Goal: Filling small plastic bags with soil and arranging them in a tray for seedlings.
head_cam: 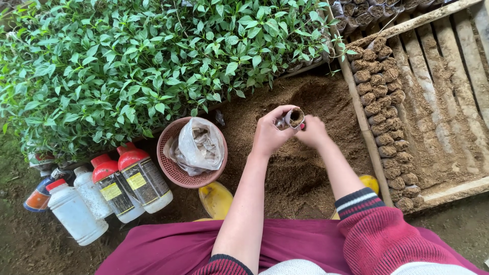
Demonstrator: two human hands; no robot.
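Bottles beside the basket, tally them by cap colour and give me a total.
Red-capped bottles: 3
White-capped bottles: 1
Total: 4, all left of the basket. A fifth may lie behind them; too hidden to count.

We see a small soft plastic bag of crumbly matt soil [294, 117], a round pink perforated plastic basket [173, 170] and rough, soil-dusted wooden slats [471, 61]. The red-capped plastic bottles [137, 178] look smooth and glossy.

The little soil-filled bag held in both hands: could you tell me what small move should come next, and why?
Probably set the bag beside the filled ones in the wooden tray. Soil reaches its rim, the left hand and right hand hold it upright, and the rows lie just to the right.
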